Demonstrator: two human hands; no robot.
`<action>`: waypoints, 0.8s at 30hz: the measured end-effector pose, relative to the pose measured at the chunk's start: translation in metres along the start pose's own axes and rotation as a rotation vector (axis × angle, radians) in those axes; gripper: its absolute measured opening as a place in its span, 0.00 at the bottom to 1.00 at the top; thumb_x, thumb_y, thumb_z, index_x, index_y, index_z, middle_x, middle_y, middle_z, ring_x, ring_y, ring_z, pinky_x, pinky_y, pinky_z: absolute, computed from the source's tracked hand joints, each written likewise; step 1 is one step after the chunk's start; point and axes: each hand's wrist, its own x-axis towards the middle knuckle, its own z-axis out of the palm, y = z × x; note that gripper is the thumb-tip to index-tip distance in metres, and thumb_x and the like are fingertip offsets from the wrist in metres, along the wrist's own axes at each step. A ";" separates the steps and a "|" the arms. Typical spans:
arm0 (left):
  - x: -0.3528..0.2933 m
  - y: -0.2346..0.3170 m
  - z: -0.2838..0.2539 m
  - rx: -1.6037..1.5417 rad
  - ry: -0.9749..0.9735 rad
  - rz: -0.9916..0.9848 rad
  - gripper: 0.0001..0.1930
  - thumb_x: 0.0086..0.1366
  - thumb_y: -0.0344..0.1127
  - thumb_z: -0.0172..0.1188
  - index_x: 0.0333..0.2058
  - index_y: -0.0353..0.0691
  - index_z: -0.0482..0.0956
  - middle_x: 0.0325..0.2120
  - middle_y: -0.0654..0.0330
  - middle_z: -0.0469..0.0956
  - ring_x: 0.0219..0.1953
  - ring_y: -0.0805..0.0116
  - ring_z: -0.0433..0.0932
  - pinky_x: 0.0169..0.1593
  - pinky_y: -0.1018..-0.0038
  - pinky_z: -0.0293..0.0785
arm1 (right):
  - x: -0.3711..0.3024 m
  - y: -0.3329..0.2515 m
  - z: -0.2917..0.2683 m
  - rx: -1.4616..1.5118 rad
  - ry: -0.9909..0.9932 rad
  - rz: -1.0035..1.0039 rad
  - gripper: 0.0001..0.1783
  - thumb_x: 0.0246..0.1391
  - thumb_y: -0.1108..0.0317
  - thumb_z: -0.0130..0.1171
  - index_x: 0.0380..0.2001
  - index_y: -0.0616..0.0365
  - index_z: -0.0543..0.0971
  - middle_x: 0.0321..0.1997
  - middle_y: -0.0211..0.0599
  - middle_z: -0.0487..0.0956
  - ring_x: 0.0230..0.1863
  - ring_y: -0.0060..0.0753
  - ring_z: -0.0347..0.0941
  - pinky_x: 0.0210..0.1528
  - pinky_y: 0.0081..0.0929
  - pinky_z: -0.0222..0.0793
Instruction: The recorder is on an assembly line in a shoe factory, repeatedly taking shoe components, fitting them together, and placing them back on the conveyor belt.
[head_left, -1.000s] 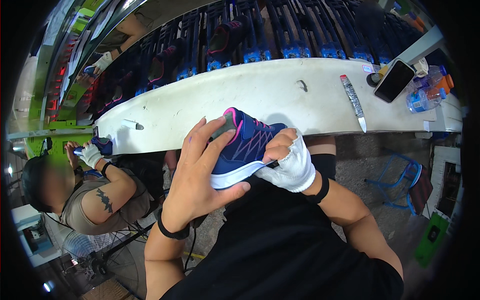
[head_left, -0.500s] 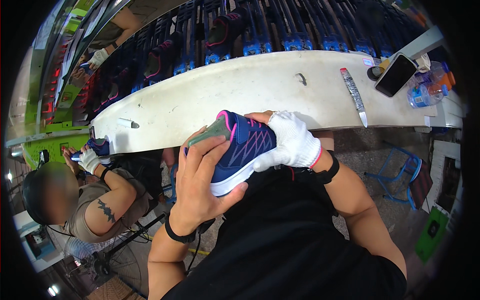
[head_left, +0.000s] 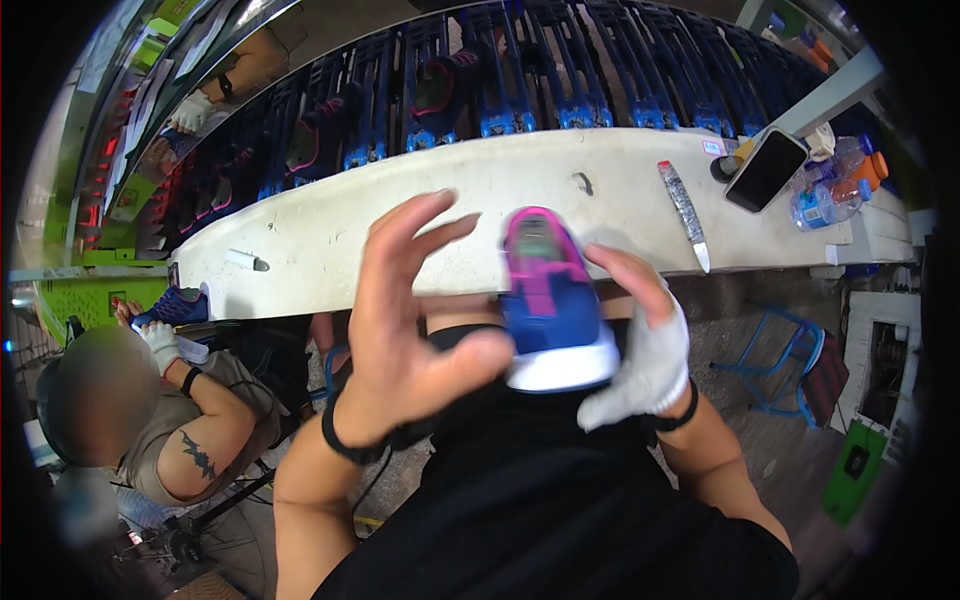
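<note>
A navy blue sneaker (head_left: 558,318) with pink trim and a white sole is between my two hands, over the table's near edge. It is blurred, its heel facing me. My bare left hand (head_left: 405,325) is open on its left, fingers spread, with the thumb tip close to the shoe's side. On the right, my right hand (head_left: 650,355), in a white glove with bare fingertips, curves around the shoe's side with fingers and thumb apart. Neither hand visibly grips the shoe; whether they touch it I cannot tell.
On the white table (head_left: 400,210) lie a knife (head_left: 683,212), a phone (head_left: 766,170) and a white marker-like piece (head_left: 246,260). Plastic bottles (head_left: 830,203) stand at right. Beyond runs a blue rack conveyor (head_left: 590,90) carrying shoes (head_left: 440,90). A co-worker (head_left: 195,420) sits at left.
The sneaker has turned from side-on to heel toward me and shifted right. Both hands have loosened from it, the left hand's fingers spreading apart.
</note>
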 end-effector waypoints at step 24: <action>0.248 -0.165 -0.080 0.590 0.013 -0.396 0.30 0.77 0.55 0.65 0.56 0.27 0.84 0.43 0.55 0.89 0.44 0.68 0.89 0.39 0.68 0.87 | -0.068 0.010 -0.040 0.179 0.645 0.297 0.63 0.55 0.52 0.81 0.83 0.65 0.55 0.77 0.50 0.70 0.76 0.44 0.71 0.78 0.43 0.68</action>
